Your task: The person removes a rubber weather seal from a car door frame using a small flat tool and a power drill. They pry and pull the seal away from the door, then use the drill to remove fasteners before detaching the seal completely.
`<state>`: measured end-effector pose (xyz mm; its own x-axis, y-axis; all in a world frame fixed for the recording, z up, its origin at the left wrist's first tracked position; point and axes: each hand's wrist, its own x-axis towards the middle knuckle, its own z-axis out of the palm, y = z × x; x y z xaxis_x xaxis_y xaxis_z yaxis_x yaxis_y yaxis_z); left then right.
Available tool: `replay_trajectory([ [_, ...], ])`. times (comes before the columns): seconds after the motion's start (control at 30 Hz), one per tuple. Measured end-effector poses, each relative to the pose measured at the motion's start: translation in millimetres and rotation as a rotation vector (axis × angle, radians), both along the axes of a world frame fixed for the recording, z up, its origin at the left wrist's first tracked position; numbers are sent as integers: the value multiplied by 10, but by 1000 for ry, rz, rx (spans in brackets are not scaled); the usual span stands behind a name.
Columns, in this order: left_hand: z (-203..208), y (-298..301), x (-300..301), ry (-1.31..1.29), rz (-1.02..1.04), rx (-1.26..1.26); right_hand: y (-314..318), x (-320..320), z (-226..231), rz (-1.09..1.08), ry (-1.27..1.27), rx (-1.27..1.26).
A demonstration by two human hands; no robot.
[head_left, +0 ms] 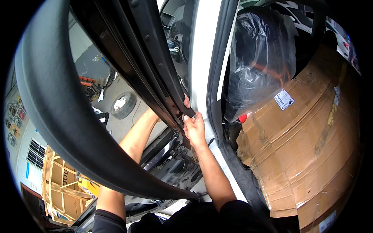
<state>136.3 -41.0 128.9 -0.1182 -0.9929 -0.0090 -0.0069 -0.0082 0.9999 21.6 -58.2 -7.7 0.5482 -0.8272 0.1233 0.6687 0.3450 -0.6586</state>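
A long black trim strip [157, 46] runs down the edge of a dark, glossy car door frame [128, 73]. My right hand [196, 127] is closed on the strip's lower end, thumb on top. From the left my other forearm reaches behind the frame. Most of my left hand [187, 102] is hidden there, but fingertips show at the strip's far side, just above the right hand, so it appears wrapped round the frame. Beside the hands stands the white body pillar [202, 58], with a black rubber seal [217, 77] along it.
A curved black rubber-like band [58, 101] crosses the near left. At right, a large cardboard sheet [295, 151] and a plastic-wrapped seat [260, 58] fill the car. Beyond the door are a tyre [123, 105] on the floor and a wooden crate [64, 182].
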Motion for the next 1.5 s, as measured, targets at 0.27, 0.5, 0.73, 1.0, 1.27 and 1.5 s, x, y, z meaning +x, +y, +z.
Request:
replay_trajectory([
  [0.27,-2,-6,15,66,-35,20,-146,-105,-43,236,-75,20],
  [0.5,-11,-31,9,14,-8,20,-356,-263,-16,469,-71,-9],
  [0.73,181,318,-194,-473,590,79,-234,-246,-16,284,-27,37],
  [1.0,-535,1149,-829,-880,1086,-346,117,-116,7,-414,500,-351],
  [1.27,-1543,1177,-1300,-415,686,-108,93,-117,109,-8,122,25],
  [1.5,-1463,1206,-1126,-1256,831,-23,-28,-181,116,-174,578,-442],
])
